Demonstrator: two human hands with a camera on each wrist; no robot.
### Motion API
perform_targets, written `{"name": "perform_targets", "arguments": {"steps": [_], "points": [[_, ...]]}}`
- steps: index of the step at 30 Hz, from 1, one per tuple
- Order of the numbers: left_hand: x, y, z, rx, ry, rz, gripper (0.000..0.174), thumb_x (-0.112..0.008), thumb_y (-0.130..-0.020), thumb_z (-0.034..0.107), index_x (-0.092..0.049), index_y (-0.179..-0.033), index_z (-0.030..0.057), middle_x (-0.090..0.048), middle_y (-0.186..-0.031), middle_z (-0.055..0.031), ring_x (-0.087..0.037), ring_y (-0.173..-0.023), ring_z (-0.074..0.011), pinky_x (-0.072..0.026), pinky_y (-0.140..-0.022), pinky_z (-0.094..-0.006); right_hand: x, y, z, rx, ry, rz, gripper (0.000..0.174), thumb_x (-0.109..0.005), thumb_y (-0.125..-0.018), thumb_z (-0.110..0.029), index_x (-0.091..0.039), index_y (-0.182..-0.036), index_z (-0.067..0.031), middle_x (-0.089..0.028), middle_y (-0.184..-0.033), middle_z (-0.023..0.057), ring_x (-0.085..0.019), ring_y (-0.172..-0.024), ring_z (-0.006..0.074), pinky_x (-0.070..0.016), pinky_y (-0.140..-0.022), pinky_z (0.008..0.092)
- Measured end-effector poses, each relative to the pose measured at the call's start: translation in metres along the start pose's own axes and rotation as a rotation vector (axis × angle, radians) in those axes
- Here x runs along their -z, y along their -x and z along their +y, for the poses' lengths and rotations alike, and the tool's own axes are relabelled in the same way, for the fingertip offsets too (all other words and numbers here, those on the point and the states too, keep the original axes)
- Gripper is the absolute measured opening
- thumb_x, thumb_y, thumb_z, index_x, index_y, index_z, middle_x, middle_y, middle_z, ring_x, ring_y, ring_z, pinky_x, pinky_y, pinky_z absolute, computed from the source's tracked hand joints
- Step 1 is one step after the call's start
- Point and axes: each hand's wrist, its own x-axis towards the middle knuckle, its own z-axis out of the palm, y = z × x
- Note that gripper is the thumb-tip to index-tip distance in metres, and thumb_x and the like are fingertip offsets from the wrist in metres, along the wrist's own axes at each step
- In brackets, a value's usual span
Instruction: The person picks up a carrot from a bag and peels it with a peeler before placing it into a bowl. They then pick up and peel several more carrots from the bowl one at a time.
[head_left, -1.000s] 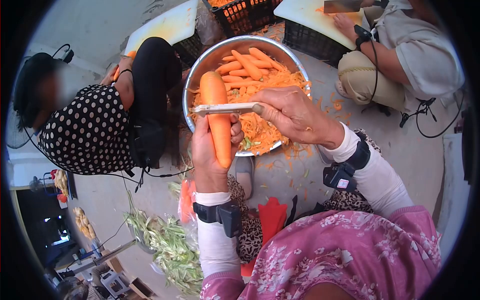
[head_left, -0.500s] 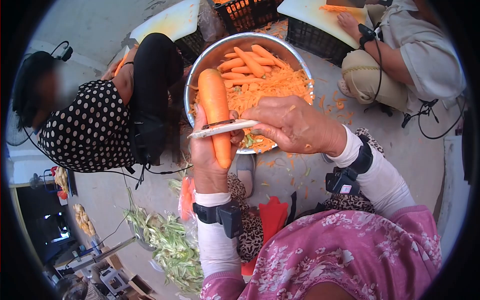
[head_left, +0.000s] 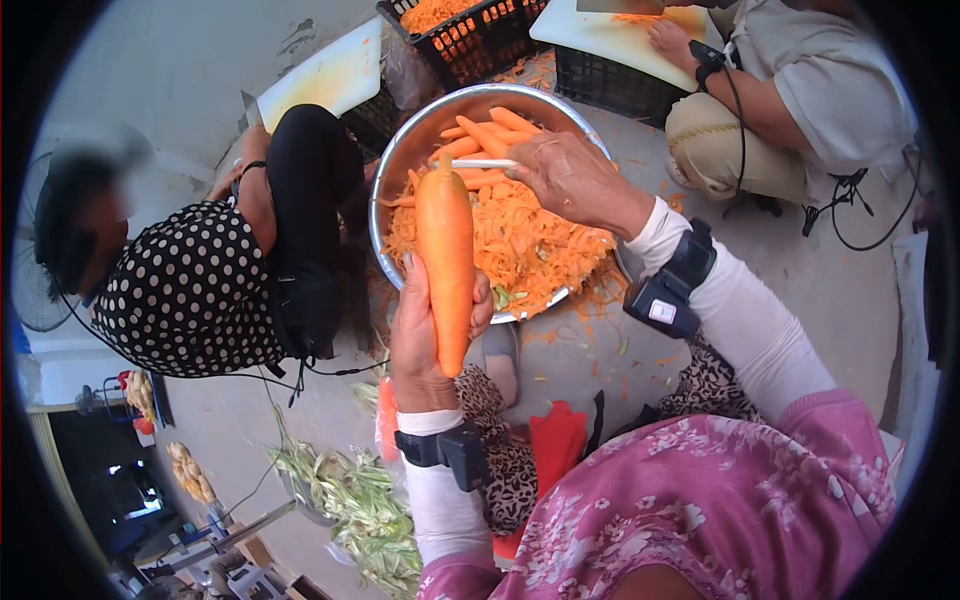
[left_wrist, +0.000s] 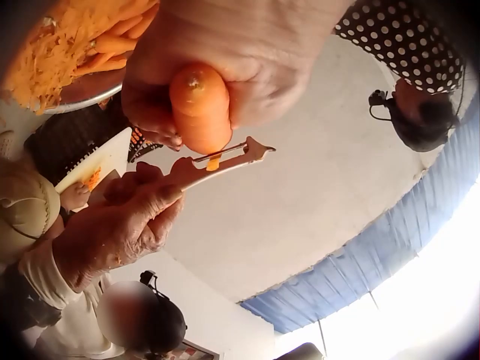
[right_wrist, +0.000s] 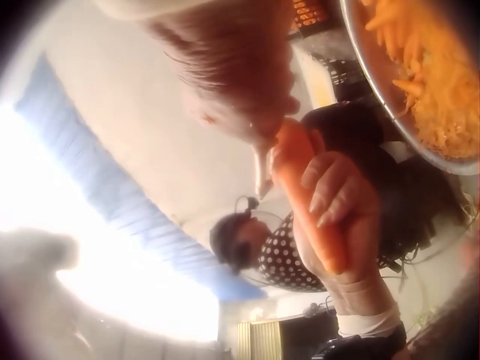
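Observation:
My left hand (head_left: 418,335) grips a large orange carrot (head_left: 446,280) round its lower half, its tapered end pointing back toward me. My right hand (head_left: 575,180) holds a pale-handled peeler (head_left: 485,163), which lies across the far, thick end of the carrot. In the left wrist view the peeler's blade (left_wrist: 221,152) is right at the carrot's edge, with a bit of orange peel in its slot. Below both hands is a metal basin (head_left: 412,140) with peeled carrots (head_left: 480,135) and a heap of orange peelings (head_left: 545,240).
A person in a polka-dot top (head_left: 185,285) sits at left; another in a light shirt (head_left: 840,100) works at a cutting board (head_left: 590,32) at right. A black crate (head_left: 490,40) stands behind the basin. Green husks or leaves (head_left: 365,520) lie on the floor at lower left.
The peeler has gone from the carrot's upper part down to its middle, then away to its far end. The left hand keeps its grip on the carrot and sits slightly lower in the view.

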Motion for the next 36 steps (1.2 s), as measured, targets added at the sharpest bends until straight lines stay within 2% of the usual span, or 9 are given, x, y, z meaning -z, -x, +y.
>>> {"name": "perform_targets", "arguments": {"steps": [1,3,4,7,9,11,17,24,36], "points": [[0.001,0.0,0.003,0.001,-0.01,-0.007,0.053,-0.028,-0.1,0.05,-0.046,-0.117,0.0032,-0.044,-0.075,-0.0104,-0.039,-0.054,-0.0139,-0.0337,-0.044,-0.0225,0.003,0.001,-0.001,-0.002,0.003,0.012,0.019,-0.049,-0.093,-0.018,-0.063,-0.099,-0.0054,-0.063,-0.086,0.0162,-0.062,-0.08,0.0327,-0.0473,-0.066,0.0441],[0.004,-0.002,0.006,-0.032,0.021,-0.054,0.054,-0.029,-0.099,0.051,-0.045,-0.117,0.0024,-0.044,-0.076,-0.0108,-0.039,-0.054,-0.0142,-0.0335,-0.043,-0.0227,0.009,-0.001,-0.003,-0.339,-0.038,-0.154,0.023,-0.047,-0.093,-0.017,-0.065,-0.098,-0.0034,-0.063,-0.077,0.0192,-0.062,-0.072,0.0348,-0.0473,-0.062,0.0443],[0.0,-0.004,0.008,-0.017,0.129,-0.013,0.066,-0.026,-0.097,0.058,-0.05,-0.087,-0.0032,-0.048,-0.069,-0.0098,-0.045,-0.054,-0.0152,-0.0344,-0.045,-0.0246,0.01,-0.005,-0.008,-0.322,-0.048,-0.046,0.024,-0.049,-0.094,-0.017,-0.066,-0.099,-0.0019,-0.061,-0.071,0.0207,-0.061,-0.066,0.0353,-0.0467,-0.059,0.0438],[0.001,-0.005,0.008,-0.041,0.192,0.032,0.066,-0.027,-0.097,0.058,-0.051,-0.09,-0.0033,-0.049,-0.07,-0.0103,-0.046,-0.056,-0.0162,-0.035,-0.046,-0.0245,0.022,-0.004,-0.029,-0.426,-0.253,-0.011,0.017,-0.051,-0.092,-0.014,-0.06,-0.093,0.0007,-0.058,-0.075,0.0183,-0.057,-0.068,0.033,-0.0434,-0.06,0.0405],[0.001,-0.007,0.006,-0.063,0.17,0.097,0.065,-0.029,-0.097,0.057,-0.052,-0.091,-0.0029,-0.05,-0.073,-0.0106,-0.047,-0.057,-0.0169,-0.0359,-0.047,-0.0251,0.015,0.004,-0.037,-0.338,-0.325,0.02,0.019,-0.052,-0.092,-0.015,-0.062,-0.099,-0.0003,-0.06,-0.078,0.0153,-0.059,-0.069,0.0291,-0.0451,-0.062,0.0386],[0.004,-0.008,0.004,-0.082,0.153,0.164,0.063,-0.03,-0.097,0.057,-0.052,-0.093,-0.0024,-0.051,-0.075,-0.011,-0.047,-0.058,-0.0175,-0.0367,-0.048,-0.0257,0.005,0.01,-0.045,0.019,-0.321,0.123,0.021,-0.054,-0.091,-0.014,-0.062,-0.105,-0.0006,-0.06,-0.079,0.0132,-0.059,-0.069,0.029,-0.0462,-0.062,0.0372],[0.016,-0.01,0.0,-0.075,0.199,0.074,0.052,-0.034,-0.099,0.048,-0.053,-0.103,-0.0001,-0.054,-0.083,-0.0117,-0.048,-0.062,-0.0194,-0.0392,-0.053,-0.0283,0.005,0.022,-0.072,-0.023,-0.357,-0.086,0.023,-0.058,-0.088,-0.018,-0.061,-0.107,-0.005,-0.057,-0.079,0.0125,-0.059,-0.075,0.0316,-0.0473,-0.066,0.0396],[0.006,-0.008,-0.002,-0.076,0.158,0.085,0.05,-0.035,-0.099,0.049,-0.047,-0.113,0.0019,-0.047,-0.082,-0.0117,-0.039,-0.059,-0.0151,-0.0355,-0.05,-0.0239,0.004,0.018,-0.06,0.007,-0.196,-0.001,0.025,-0.062,-0.084,-0.01,-0.06,-0.108,-0.0016,-0.056,-0.077,0.0137,-0.057,-0.068,0.0299,-0.0458,-0.06,0.037],[0.006,-0.009,-0.007,-0.049,-0.04,0.02,0.056,-0.032,-0.098,0.052,-0.051,-0.098,-0.0015,-0.05,-0.074,-0.0112,-0.046,-0.053,-0.0177,-0.0384,-0.049,-0.0265,-0.004,0.008,-0.002,-0.161,-0.084,0.117,0.015,-0.054,-0.09,-0.014,-0.06,-0.088,-0.0002,-0.057,-0.075,0.0185,-0.054,-0.069,0.0395,-0.0434,-0.064,0.0439]]}}
